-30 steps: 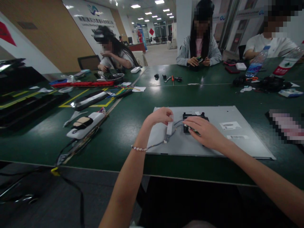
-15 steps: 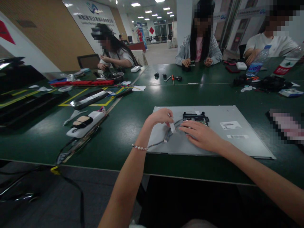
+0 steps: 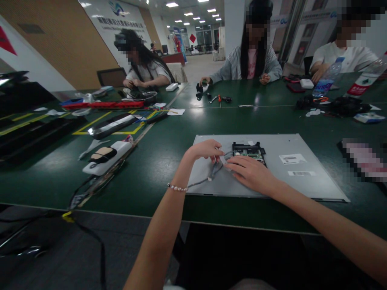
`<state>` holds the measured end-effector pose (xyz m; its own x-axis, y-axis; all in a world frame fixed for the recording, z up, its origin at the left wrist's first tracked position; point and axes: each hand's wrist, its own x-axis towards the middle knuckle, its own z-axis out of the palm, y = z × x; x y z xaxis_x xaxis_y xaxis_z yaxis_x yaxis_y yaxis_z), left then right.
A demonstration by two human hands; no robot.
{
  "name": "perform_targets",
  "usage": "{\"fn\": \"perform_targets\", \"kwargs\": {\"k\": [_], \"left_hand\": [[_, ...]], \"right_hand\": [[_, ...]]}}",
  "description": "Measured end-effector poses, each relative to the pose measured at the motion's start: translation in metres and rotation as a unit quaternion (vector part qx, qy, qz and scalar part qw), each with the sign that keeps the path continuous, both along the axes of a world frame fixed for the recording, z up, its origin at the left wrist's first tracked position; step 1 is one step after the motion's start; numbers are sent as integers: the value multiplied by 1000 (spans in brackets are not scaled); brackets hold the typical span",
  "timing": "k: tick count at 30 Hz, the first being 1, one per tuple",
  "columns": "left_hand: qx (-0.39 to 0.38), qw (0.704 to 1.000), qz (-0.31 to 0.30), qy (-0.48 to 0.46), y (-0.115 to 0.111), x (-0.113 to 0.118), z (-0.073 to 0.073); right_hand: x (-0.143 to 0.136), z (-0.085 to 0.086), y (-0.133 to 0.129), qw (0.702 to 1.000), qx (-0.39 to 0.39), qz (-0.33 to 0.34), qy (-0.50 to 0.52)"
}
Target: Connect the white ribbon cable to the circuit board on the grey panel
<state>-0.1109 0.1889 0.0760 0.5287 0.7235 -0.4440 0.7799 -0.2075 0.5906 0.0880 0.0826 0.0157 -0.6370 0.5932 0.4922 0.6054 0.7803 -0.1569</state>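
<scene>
A flat grey panel [image 3: 272,177] lies near the table's front edge, with a black-framed circuit board [image 3: 248,150] on it. My left hand [image 3: 209,150] pinches a small white strip [image 3: 223,160] above the grey cable [image 3: 215,171], left of the board. My right hand [image 3: 249,171] reaches in from the right, its fingertips closed in at the strip's right end and its palm low over the panel. The cable curls from the board towards my left wrist. Two white labels are stuck on the panel's right part.
A white power strip [image 3: 107,158] with cords lies on the green table [image 3: 163,161] at left. A phone [image 3: 363,159] is at far right. Tools, including an orange screwdriver [image 3: 220,100], lie across the table. Three people sit opposite; bottles [image 3: 328,77] stand back right.
My right hand has moved left to the white strip, uncovering more of the circuit board. The strip has shifted slightly right. The person opposite has stretched an arm towards the small black parts.
</scene>
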Motion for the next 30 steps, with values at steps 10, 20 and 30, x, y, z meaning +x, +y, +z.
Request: {"fn": "perform_targets", "kwargs": {"k": [10,20,30], "left_hand": [[-15,999,-18,47,3,-7,-4],[40,999,19,8,11,-19,-1],[34,997,-35,55,6,-20,1]], "right_hand": [[-2,-7,1,998,9,44,-37],[-1,-6,1,998,5,56,-22],[-1,-4,0,998,0,50,-29]]}}
